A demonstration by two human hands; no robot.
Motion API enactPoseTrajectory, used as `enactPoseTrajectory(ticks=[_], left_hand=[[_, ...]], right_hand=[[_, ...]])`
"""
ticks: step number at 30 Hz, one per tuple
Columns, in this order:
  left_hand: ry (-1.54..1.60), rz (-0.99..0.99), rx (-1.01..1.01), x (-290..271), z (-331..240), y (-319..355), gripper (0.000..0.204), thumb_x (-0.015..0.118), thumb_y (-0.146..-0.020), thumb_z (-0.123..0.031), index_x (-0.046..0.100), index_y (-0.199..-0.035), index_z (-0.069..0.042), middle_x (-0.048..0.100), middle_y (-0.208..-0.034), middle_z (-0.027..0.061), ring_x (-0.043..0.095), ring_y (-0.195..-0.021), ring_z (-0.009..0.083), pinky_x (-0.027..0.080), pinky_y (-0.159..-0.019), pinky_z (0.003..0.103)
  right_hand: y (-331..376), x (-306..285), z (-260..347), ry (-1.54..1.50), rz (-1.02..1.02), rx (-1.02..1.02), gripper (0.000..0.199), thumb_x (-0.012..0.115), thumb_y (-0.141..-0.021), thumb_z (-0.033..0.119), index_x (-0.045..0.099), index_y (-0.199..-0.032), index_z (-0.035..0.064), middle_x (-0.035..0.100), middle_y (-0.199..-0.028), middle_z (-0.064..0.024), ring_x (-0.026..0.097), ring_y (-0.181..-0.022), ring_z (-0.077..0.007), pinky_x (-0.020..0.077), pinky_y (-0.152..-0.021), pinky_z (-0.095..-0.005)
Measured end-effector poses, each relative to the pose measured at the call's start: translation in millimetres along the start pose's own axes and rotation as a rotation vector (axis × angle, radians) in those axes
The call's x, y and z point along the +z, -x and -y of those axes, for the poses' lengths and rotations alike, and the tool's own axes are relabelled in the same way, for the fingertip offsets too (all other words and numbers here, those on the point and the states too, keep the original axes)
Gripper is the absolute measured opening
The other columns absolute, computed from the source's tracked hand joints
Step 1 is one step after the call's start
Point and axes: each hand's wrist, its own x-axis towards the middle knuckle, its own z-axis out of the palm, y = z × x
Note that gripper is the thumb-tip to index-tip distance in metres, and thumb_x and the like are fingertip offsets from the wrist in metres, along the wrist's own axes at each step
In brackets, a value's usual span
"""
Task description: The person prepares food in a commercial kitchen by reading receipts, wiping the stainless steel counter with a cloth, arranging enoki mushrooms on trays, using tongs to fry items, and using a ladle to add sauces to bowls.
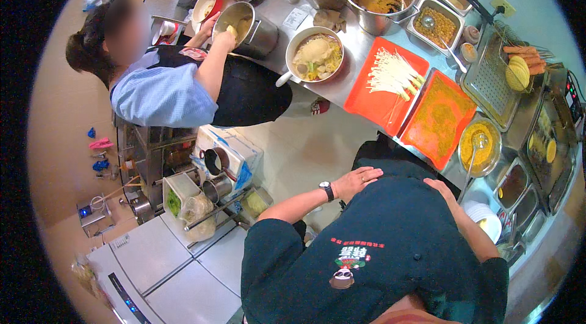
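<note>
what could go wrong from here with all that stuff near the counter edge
The ladle in the bowl of yellow food has its handle angled toward the right hand; a turn of that arm might catch it and flick food out.

The smeared orange tray sits at the counter edge close to the person's body, so a lean forward could nudge it.

The white bowl has a handle pointing toward the co-worker's dark apron, which may bump it.

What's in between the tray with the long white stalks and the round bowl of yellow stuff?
Another orange-red tray, smeared with something yellowish, lies between the stalk tray and the yellow-filled bowl. The head view shows it.
</note>
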Motion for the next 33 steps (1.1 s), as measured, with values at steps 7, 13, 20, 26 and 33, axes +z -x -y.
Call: enactPoseTrajectory(ticks=[7, 13, 20, 26, 33], left_hand=[[0.055, -0.033, -0.076, 10.2, -10.1, -7.1, 0.051, 0.053, -0.081, -0.021, 0.04, -0.126, 0.001, 0.038, -0.136, 0.0214, 0.04, -0.125, 0.0332, 0.033, -0.105, 0.045], [-0.031, -0.113, -0.053, 29.6, -12.3, -3.1, 0.046, 0.053, -0.082, -0.018, 0.041, -0.123, 0.0, 0.04, -0.135, 0.0209, 0.042, -0.123, 0.0342, 0.034, -0.104, 0.045], [-0.016, -0.163, -0.126, 40.8, -30.1, -2.5, 0.046, 0.052, -0.081, -0.011, 0.04, -0.123, 0.001, 0.041, -0.134, 0.0211, 0.044, -0.121, 0.0349, 0.037, -0.103, 0.044], [-0.014, -0.189, -0.176, 50.7, -47.4, -0.9, 0.043, 0.051, -0.082, -0.01, 0.043, -0.122, 0.002, 0.041, -0.135, 0.0192, 0.043, -0.122, 0.0336, 0.036, -0.103, 0.043], [0.066, -0.224, -0.311, 55.5, -76.6, -4.2, 0.041, 0.05, -0.082, -0.012, 0.047, -0.12, 0.003, 0.041, -0.135, 0.0165, 0.043, -0.122, 0.0318, 0.036, -0.104, 0.041]], right_hand=[[-15.5, -29.3, 11.7, 0.032, 0.094, -0.006, 0.047, 0.061, -0.073, 0.01, 0.049, -0.117, -0.0019, 0.051, -0.12, -0.0185, 0.055, -0.099, -0.0354, 0.0456, -0.086, -0.0416], [1.8, -25.0, -15.3, -0.064, 0.127, -0.08, 0.047, 0.061, -0.074, 0.011, 0.05, -0.117, -0.0014, 0.052, -0.122, -0.0172, 0.055, -0.102, -0.0345, 0.0451, -0.088, -0.0411], [40.0, -0.4, -69.7, -0.113, 0.149, -0.04, 0.048, 0.061, -0.074, 0.011, 0.05, -0.119, -0.0009, 0.052, -0.123, -0.0156, 0.054, -0.106, -0.0329, 0.0442, -0.09, -0.0405], [44.8, -5.5, -73.5, -0.082, 0.226, -0.053, 0.051, 0.06, -0.076, 0.012, 0.047, -0.124, -0.0004, 0.052, -0.125, -0.0153, 0.052, -0.11, -0.0327, 0.0424, -0.093, -0.0398], [44.3, -12.2, -73.2, -0.089, 0.295, -0.079, 0.05, 0.059, -0.078, 0.014, 0.046, -0.124, 0.001, 0.051, -0.126, -0.0142, 0.05, -0.112, -0.0321, 0.0414, -0.094, -0.0404]])
